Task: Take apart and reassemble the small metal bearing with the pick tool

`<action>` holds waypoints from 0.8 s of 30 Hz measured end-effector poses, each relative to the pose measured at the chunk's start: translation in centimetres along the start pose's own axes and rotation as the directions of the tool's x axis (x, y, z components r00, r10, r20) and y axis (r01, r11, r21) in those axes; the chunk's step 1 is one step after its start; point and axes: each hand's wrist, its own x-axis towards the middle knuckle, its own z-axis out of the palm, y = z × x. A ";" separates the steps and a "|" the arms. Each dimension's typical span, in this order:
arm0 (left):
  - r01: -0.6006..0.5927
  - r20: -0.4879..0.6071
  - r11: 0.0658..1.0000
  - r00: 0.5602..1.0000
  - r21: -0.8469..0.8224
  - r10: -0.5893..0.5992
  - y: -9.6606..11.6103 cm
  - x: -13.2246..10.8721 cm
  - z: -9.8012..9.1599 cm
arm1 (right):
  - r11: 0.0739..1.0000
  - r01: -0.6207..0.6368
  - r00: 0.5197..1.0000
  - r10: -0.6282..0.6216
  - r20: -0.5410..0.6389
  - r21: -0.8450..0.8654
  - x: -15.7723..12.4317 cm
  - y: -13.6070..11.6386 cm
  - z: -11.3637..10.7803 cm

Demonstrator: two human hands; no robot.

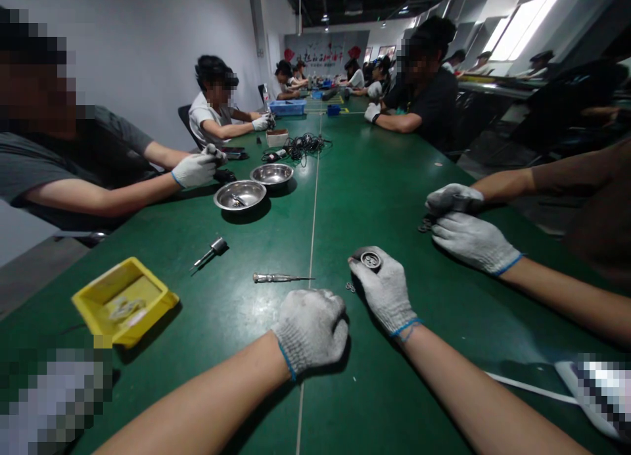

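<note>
My left hand (311, 330), in a white knit glove with a blue cuff, is curled closed just above the green table. Its fingers hide whatever may be inside. My right hand (389, 290), gloved the same way, grips a small round metal part (371, 260) with a ringed, hollow face turned up. Close to the right fingertips, a few small metal rings (350, 287) lie on the table. A screwdriver (280, 278) with a clear handle lies beyond my left hand, its tip pointing right. Farther left rests a metal tool with a thin two-pronged end (210, 254).
A yellow bin (165, 296) with small pale pieces stands at the left. Two steel bowls (240, 196) (272, 174) sit farther back, near tangled black cables (306, 148). At right, a co-worker's gloved hands (473, 241) work close by. A white cable (532, 388) lies lower right.
</note>
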 end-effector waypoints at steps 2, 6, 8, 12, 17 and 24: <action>0.035 0.012 0.999 0.999 -0.008 -0.035 0.2 0.0 0.1 | 1.000 0.006 1.000 -0.006 0.001 -0.031 -0.1 -0.1 0.1; 0.113 -0.074 0.994 0.991 -0.014 -0.113 -0.2 0.1 -0.2 | 0.997 0.009 1.000 -0.009 -0.005 -0.079 -0.2 0.0 0.1; 0.206 -0.232 0.978 0.953 0.028 -0.194 -1.0 0.1 -0.7 | 0.996 0.017 0.999 -0.020 -0.032 -0.086 -0.2 0.2 0.1; 0.430 -0.381 0.889 0.857 0.155 -0.348 -3.5 0.0 -1.9 | 0.998 0.029 0.993 -0.035 -0.112 -0.058 -0.1 0.3 0.2; 0.325 -0.226 0.924 0.933 0.199 -0.279 -5.6 0.2 -1.8 | 0.999 -0.040 0.978 0.043 -0.203 0.015 0.0 -0.1 0.2; 0.208 -0.138 0.976 0.971 0.070 -0.197 -4.4 0.1 -0.3 | 0.999 -0.018 0.988 0.014 -0.157 -0.026 -0.1 -0.8 -0.1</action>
